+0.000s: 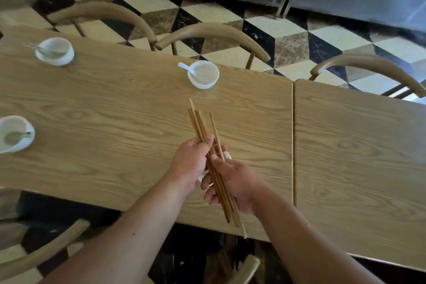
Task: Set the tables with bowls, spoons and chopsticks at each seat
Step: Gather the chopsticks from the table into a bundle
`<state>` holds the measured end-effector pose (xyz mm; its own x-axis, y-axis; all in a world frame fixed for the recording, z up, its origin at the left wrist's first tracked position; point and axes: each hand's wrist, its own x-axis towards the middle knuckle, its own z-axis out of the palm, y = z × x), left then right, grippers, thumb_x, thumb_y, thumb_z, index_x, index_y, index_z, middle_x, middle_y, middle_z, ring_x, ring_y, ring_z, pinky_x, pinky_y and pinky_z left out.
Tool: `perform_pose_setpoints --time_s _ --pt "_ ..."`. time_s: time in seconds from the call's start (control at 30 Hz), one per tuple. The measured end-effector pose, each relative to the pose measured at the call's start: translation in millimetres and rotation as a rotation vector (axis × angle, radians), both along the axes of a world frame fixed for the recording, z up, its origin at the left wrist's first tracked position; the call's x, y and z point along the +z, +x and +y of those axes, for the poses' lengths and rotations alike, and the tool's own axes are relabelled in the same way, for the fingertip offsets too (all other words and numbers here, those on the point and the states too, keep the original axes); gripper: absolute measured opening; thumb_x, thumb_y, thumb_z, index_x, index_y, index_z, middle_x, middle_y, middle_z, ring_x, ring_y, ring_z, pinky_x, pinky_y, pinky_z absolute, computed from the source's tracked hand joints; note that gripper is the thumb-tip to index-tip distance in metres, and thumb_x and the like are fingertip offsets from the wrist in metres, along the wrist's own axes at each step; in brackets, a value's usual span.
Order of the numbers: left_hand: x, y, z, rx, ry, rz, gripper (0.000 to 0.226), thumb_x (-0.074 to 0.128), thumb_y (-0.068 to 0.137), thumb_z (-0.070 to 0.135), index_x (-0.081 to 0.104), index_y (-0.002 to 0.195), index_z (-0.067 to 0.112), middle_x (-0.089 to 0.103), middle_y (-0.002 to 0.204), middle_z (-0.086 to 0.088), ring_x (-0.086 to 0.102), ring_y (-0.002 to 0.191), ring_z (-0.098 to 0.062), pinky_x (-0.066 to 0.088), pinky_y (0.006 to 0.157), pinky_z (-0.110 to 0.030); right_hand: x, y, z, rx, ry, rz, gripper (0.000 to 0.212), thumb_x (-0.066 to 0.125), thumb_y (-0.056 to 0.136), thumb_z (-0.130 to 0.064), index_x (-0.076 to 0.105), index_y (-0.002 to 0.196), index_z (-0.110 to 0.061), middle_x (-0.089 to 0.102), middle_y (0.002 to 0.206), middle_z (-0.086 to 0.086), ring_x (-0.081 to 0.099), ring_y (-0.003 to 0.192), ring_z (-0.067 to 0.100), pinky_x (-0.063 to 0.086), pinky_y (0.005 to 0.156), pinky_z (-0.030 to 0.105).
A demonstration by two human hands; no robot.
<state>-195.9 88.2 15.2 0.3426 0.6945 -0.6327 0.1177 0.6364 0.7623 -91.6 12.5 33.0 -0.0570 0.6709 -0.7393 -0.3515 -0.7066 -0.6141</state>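
Both my hands hold a bundle of several wooden chopsticks [200, 122] above the near side of the wooden table [115, 104]. My right hand [232, 180] grips the bundle from below, and my left hand [192, 163] pinches it with thumb and fingers. One chopstick sticks out apart to the right. A white object, mostly hidden, lies under my hands. A white bowl [204, 74] with a white spoon [187, 68] stands at the far edge. Another bowl with a spoon [55, 51] sits far left, and a third bowl [15, 133] at the left edge.
A second wooden table [359, 145] adjoins on the right. Curved-back chairs [214, 32] stand along the far side, and chair backs [46, 251] are at the near side. A checkered tile floor and a steel counter lie beyond.
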Motion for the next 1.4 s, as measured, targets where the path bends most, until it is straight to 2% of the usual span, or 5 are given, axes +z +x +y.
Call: perform_pose_setpoints --time_s 0.1,0.23,0.4,1.13,1.4 --pt "-2.0 -18.0 7.0 -0.023 -0.058 -0.044 0.041 0.055 0.111 0.038 0.082 0.1 0.009 0.083 0.096 -0.015 0.077 0.086 -0.033 0.061 0.083 -0.045 6.0 -17.5 0.1 -0.029 0.009 -0.001 0.042 0.041 0.115 -0.041 0.066 0.113 -0.007 0.072 0.082 0.015 0.067 0.06 0.027 0.057 0.051 0.033" --pt "1.9 -25.3 6.8 -0.148 -0.085 -0.07 0.038 0.053 0.112 0.034 0.08 0.104 0.008 0.079 0.091 -0.021 0.047 0.04 -0.024 0.037 0.034 -0.026 9.2 -25.8 -4.2 -0.094 -0.007 -0.014 0.053 0.039 0.115 -0.044 0.067 0.116 0.001 0.073 0.085 0.018 0.067 0.062 0.03 0.058 0.053 0.036" --pt "9.4 -7.4 2.4 -0.125 0.017 0.052 0.038 0.052 0.112 0.036 0.075 0.105 0.006 0.078 0.08 -0.016 0.037 0.038 -0.02 0.025 0.035 -0.024 16.3 -17.3 -3.4 -0.137 0.001 -0.09 0.053 0.038 0.116 -0.043 0.068 0.121 0.001 0.074 0.086 0.02 0.07 0.063 0.029 0.061 0.055 0.038" --pt "10.4 50.8 -2.4 -0.005 0.029 0.271 0.021 0.049 0.114 0.022 0.067 0.115 0.01 0.083 0.097 -0.006 0.079 0.076 -0.019 0.064 0.064 -0.033 -77.9 102.5 -16.6 -0.246 -0.329 -0.347 0.019 0.051 0.11 -0.023 0.066 0.108 -0.01 0.051 0.068 0.002 0.041 0.05 0.015 0.035 0.044 0.029" --pt "9.3 49.1 -12.7 -0.057 0.005 0.313 0.022 0.051 0.113 0.021 0.069 0.113 0.009 0.081 0.103 -0.007 0.08 0.076 -0.016 0.062 0.055 -0.029 -110.4 84.4 -17.9 -0.21 -0.321 -0.283 0.018 0.052 0.109 -0.01 0.068 0.103 -0.004 0.07 0.077 0.01 0.069 0.067 0.026 0.064 0.068 0.045"
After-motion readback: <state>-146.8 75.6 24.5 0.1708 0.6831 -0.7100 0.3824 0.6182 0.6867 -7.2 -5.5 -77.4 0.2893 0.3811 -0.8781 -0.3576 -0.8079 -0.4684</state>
